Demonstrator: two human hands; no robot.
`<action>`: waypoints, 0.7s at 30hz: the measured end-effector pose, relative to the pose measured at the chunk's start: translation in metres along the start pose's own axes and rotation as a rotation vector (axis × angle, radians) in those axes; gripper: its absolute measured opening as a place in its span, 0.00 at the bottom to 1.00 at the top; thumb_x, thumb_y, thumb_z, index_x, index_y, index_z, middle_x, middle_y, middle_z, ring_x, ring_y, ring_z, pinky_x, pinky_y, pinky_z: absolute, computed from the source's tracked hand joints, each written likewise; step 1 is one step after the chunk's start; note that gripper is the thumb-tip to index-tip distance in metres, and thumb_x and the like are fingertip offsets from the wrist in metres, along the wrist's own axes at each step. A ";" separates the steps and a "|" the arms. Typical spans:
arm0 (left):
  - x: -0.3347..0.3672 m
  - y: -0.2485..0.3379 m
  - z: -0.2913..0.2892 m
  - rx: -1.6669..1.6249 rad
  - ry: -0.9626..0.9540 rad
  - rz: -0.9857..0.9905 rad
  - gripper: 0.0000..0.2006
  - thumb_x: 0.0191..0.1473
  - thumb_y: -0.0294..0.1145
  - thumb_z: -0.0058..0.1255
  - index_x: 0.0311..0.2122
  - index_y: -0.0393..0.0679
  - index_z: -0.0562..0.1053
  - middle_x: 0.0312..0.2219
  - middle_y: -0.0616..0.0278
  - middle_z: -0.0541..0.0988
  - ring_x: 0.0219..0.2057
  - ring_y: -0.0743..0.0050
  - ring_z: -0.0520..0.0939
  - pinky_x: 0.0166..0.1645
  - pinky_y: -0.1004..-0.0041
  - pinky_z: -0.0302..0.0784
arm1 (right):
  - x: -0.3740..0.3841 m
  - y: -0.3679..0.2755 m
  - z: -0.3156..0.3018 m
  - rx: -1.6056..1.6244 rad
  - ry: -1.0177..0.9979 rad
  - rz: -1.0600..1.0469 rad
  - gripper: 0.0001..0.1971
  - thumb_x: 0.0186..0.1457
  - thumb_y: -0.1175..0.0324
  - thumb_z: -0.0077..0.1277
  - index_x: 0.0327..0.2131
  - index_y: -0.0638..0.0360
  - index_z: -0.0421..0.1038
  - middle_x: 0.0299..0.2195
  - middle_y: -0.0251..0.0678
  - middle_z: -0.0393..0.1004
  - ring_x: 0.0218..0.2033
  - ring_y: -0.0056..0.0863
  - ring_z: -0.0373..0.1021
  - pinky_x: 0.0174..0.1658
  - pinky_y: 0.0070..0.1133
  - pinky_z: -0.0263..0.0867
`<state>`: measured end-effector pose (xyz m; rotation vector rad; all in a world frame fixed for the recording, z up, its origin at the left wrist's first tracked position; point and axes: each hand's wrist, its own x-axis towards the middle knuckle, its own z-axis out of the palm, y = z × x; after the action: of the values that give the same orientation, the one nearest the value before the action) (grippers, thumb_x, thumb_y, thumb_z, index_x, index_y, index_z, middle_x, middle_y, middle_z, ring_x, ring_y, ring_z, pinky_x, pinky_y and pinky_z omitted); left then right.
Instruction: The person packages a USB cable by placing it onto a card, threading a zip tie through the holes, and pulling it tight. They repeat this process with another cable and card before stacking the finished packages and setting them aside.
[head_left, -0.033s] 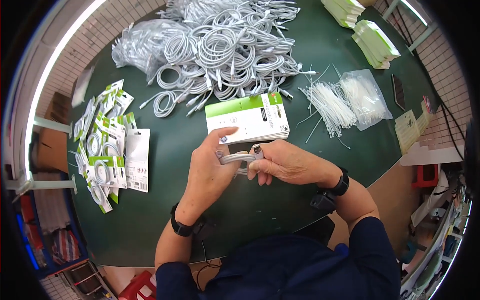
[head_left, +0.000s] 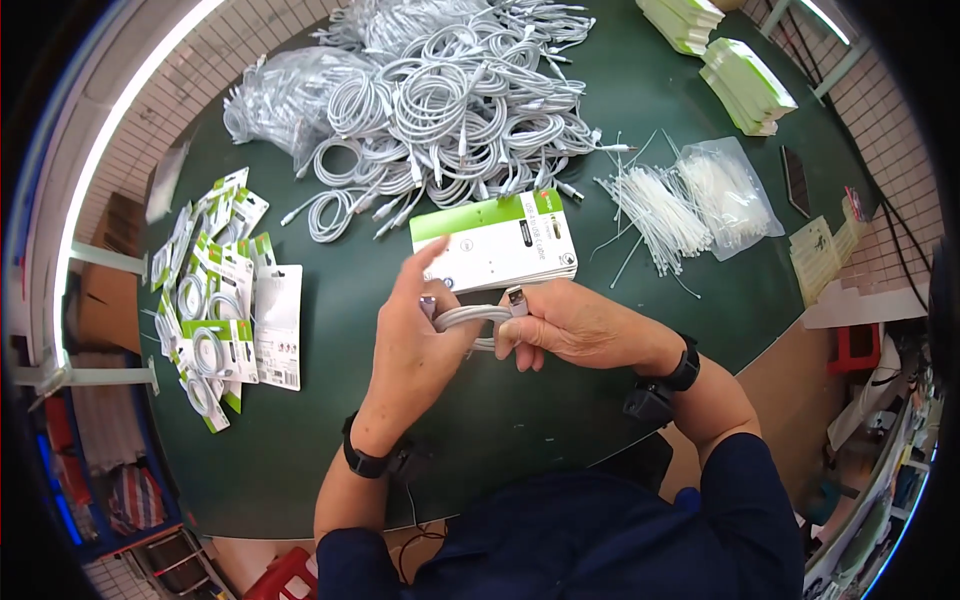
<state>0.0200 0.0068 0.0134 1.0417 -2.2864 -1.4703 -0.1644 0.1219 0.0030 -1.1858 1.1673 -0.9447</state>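
Left hand [head_left: 405, 335] is partly open: its index finger [head_left: 425, 262] stretches up and away while the left end of a coiled white cable [head_left: 472, 314] lies in it; I cannot tell how tightly the other fingers grip. Right hand [head_left: 555, 325] is closed, pinching the coil's right end between thumb and bent fingers.

Seen from above, the coil is a flattened bundle with its long axis running nearly straight left to right, across the body. At the right end, a metal-tipped plug [head_left: 516, 297] stands out beyond the thumb, pointing away from the person; another connector [head_left: 428, 303] shows at the left end, beside the left palm.

A stack of green-and-white cards [head_left: 490, 260] sits just beyond the coil, its near edge close to both hands. Nearer the body, the green table [head_left: 520, 420] is bare up to the curved near edge, and another open strip separates the left forearm from the carded cables [head_left: 215, 330] at the left. Farther off lie a large cable heap [head_left: 450, 100] and, to the right, loose white ties [head_left: 660, 220].

The coil spans the gap between the hands, in front of the torso; whether it touches the table is unclear.
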 end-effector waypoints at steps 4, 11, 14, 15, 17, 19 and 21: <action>0.005 0.011 0.012 -0.042 0.710 0.608 0.26 0.50 0.30 0.66 0.55 0.42 0.74 0.49 0.48 0.76 0.51 0.57 0.77 0.48 0.61 0.73 | -0.003 -0.011 -0.016 0.086 0.058 -0.128 0.19 0.73 0.60 0.41 0.36 0.66 0.75 0.31 0.33 0.75 0.29 0.20 0.75 0.34 0.19 0.73; -0.034 0.048 0.025 0.904 0.771 0.885 0.36 0.48 0.29 0.68 0.63 0.42 0.67 0.57 0.49 0.69 0.57 0.47 0.73 0.54 0.61 0.71 | -0.005 -0.024 -0.033 0.158 0.149 -0.201 0.21 0.72 0.55 0.44 0.36 0.65 0.75 0.29 0.30 0.74 0.28 0.16 0.73 0.32 0.17 0.70; -0.022 0.047 0.021 0.718 0.602 0.985 0.37 0.47 0.28 0.68 0.64 0.42 0.66 0.56 0.49 0.70 0.53 0.47 0.76 0.52 0.61 0.74 | -0.006 -0.024 -0.034 0.221 0.188 -0.199 0.20 0.72 0.54 0.44 0.36 0.63 0.75 0.29 0.29 0.74 0.28 0.15 0.72 0.31 0.16 0.68; -0.018 0.046 0.021 0.626 0.515 1.026 0.38 0.47 0.28 0.68 0.64 0.43 0.65 0.55 0.49 0.71 0.51 0.47 0.78 0.51 0.61 0.75 | -0.006 -0.021 -0.034 0.260 0.206 -0.192 0.20 0.72 0.54 0.44 0.36 0.63 0.75 0.28 0.29 0.74 0.27 0.14 0.71 0.30 0.15 0.68; -0.007 0.042 0.037 0.523 0.454 0.933 0.38 0.46 0.28 0.69 0.63 0.42 0.66 0.54 0.49 0.72 0.50 0.48 0.79 0.49 0.61 0.76 | -0.005 -0.016 -0.032 0.299 0.223 -0.174 0.20 0.72 0.54 0.44 0.36 0.62 0.75 0.28 0.28 0.74 0.27 0.14 0.71 0.30 0.14 0.67; 0.000 0.039 0.052 0.329 0.326 0.744 0.38 0.44 0.29 0.70 0.62 0.41 0.68 0.50 0.49 0.74 0.46 0.51 0.81 0.45 0.62 0.79 | -0.003 -0.011 -0.031 0.356 0.185 -0.198 0.19 0.71 0.54 0.45 0.37 0.61 0.74 0.28 0.28 0.75 0.27 0.13 0.70 0.29 0.13 0.66; 0.004 0.038 0.052 0.297 0.309 0.743 0.38 0.44 0.28 0.71 0.62 0.41 0.68 0.49 0.50 0.75 0.45 0.52 0.81 0.43 0.63 0.80 | -0.003 -0.009 -0.031 0.390 0.160 -0.200 0.19 0.71 0.54 0.45 0.38 0.61 0.74 0.28 0.28 0.75 0.27 0.13 0.70 0.29 0.13 0.66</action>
<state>-0.0270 0.0498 0.0214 0.3474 -2.3108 -0.6454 -0.1951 0.1176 0.0129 -0.9328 0.9420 -1.3711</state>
